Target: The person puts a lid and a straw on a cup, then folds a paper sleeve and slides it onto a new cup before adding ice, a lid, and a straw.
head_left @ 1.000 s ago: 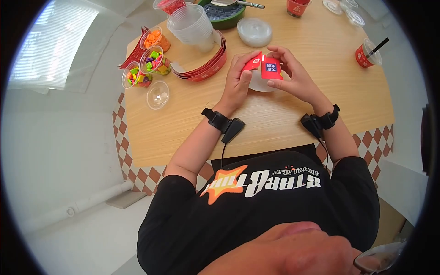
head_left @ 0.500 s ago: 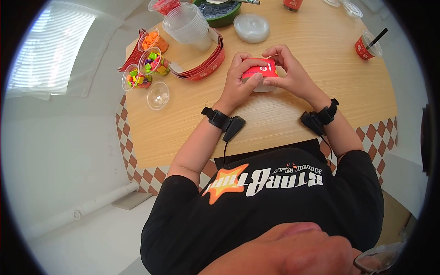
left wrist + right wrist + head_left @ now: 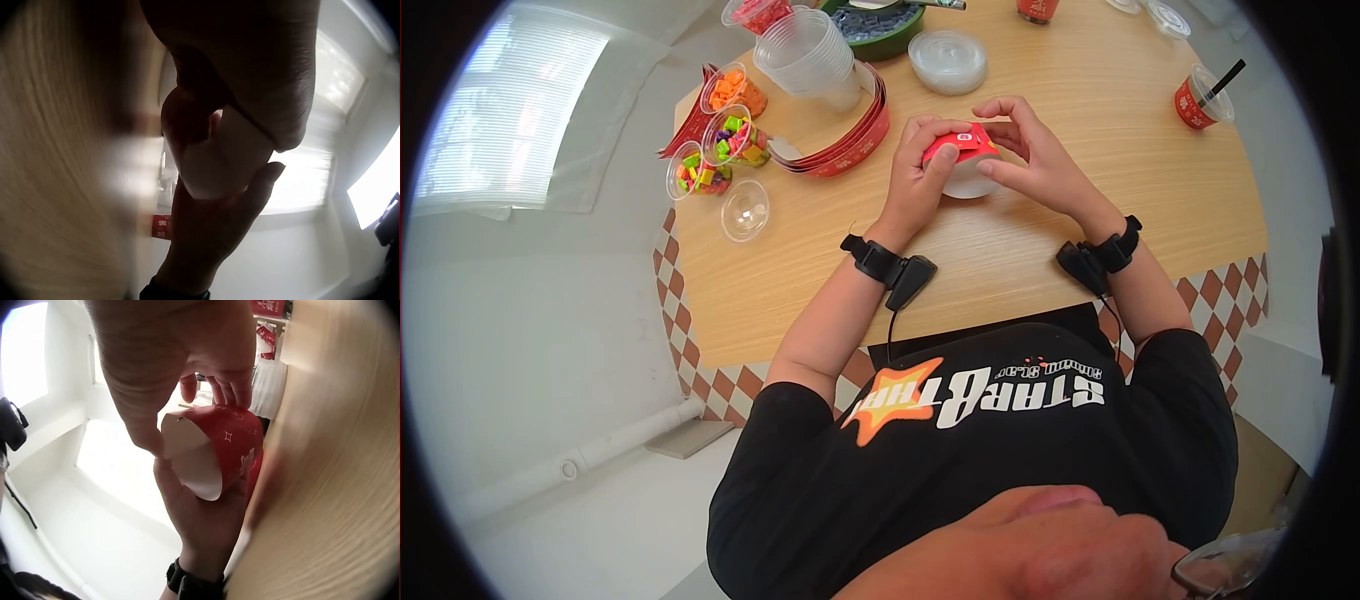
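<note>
A red paper cup sleeve (image 3: pixel 972 138) is between both hands, close over the table (image 3: pixel 1000 270) in the head view. It bends into a ring, printed side out, and its pale inside faces me. My left hand (image 3: pixel 915 172) grips the left end, thumb on the red face. From the other side, my right hand (image 3: pixel 1045 170) curves round the ring with its thumb at the near edge and its index finger raised. The right wrist view shows the sleeve (image 3: pixel 234 434) as a rounded band. In the left wrist view, its dim inner face (image 3: pixel 219 162) lies between the hands.
Several nested red sleeves (image 3: pixel 855 152) lie left of the hands, near cups of coloured pieces (image 3: pixel 740 138). Behind stand stacked clear cups (image 3: pixel 805 52), stacked lids (image 3: pixel 948 62) and a green basin (image 3: pixel 885 42). A loose lid (image 3: pixel 745 210) lies left; a red cup with a straw (image 3: pixel 1195 105) stands right.
The sleeve has gone from two separate-looking printed ends to a bent ring between the hands. Over the last half second, it tilted and the right fingers loosened away from its top.
</note>
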Available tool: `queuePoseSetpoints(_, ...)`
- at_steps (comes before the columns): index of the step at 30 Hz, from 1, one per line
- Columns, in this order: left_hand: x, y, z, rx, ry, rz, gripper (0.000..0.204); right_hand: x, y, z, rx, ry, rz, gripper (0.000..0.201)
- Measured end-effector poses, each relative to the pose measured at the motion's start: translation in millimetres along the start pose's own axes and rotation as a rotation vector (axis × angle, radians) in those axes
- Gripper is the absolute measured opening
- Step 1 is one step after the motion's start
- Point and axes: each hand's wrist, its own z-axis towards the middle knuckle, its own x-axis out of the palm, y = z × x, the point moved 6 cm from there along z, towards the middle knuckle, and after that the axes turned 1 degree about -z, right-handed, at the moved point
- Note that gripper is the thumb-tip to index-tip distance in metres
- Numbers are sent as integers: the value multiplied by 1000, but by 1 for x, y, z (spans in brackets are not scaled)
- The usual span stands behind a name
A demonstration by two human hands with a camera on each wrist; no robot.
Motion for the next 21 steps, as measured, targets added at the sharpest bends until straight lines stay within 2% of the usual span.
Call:
queuePoseSetpoints(1, 2, -2, 0, 1, 2, 2, 40, -2, -5, 0, 80, -8, 58, 53)
queuePoseSetpoints(3, 4, 2, -1, -140, -55, -274, 34, -3, -7, 1, 105, 15, 91, 46)
queuePoseSetpoints(7, 3, 3, 1, -39, 13, -133, 32, -1, -12, 0, 132, 36, 142, 27)
queuePoseSetpoints(9, 4, 6, 2, -20, 67, 38, 39, -1, -13, -1, 150, 22, 118, 24)
queuePoseSetpoints(13, 3, -3, 4, -38, 99, -19, 42, -6, -17, -1, 204, -9, -38, 20)
queuePoseSetpoints(15, 9, 7, -1, -278, 184, -373, 44, -7, -21, -1, 216, -5, -6, 20)
queuePoseSetpoints(16, 10, 6, -2, -279, 184, -372, 44, -7, -23, -1, 229, -2, 27, 21)
queuePoseSetpoints(18, 11, 10, -5, -417, 127, -506, 42, -7, -23, -2, 266, 5, 23, 21)
queuePoseSetpoints(21, 10, 19, -6, -457, 105, -470, 42, -5, -23, -3, 291, 17, -13, 19)
